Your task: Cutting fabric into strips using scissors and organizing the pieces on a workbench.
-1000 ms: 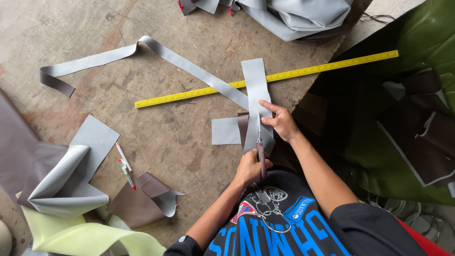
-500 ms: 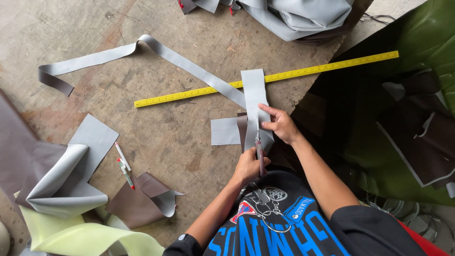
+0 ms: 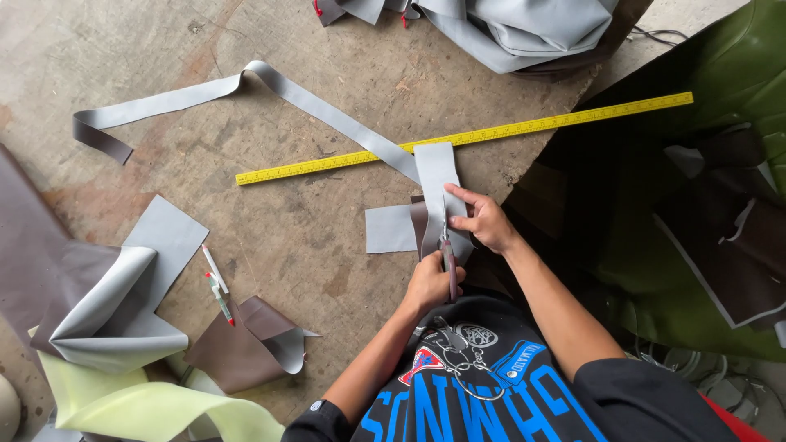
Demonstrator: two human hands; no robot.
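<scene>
Both our hands work a grey strip with scissors on the concrete floor.

Our left hand (image 3: 430, 285) is closed round the red handles of the scissors (image 3: 448, 255), blades pointing far into the grey strip (image 3: 436, 184), while our right hand (image 3: 485, 221) lies mostly flat, fingers spread, pinning that strip's right edge just beside the blades. Where we cut, the strip lies across a yellow ruler (image 3: 524, 127) that runs left to right on the floor; from there it trails far left in a long band. A small grey square piece (image 3: 390, 228) sits just left of the scissors. Further left lie two pens (image 3: 218, 282), a folded grey sheet (image 3: 123, 299) and a brown scrap (image 3: 237, 348).
</scene>
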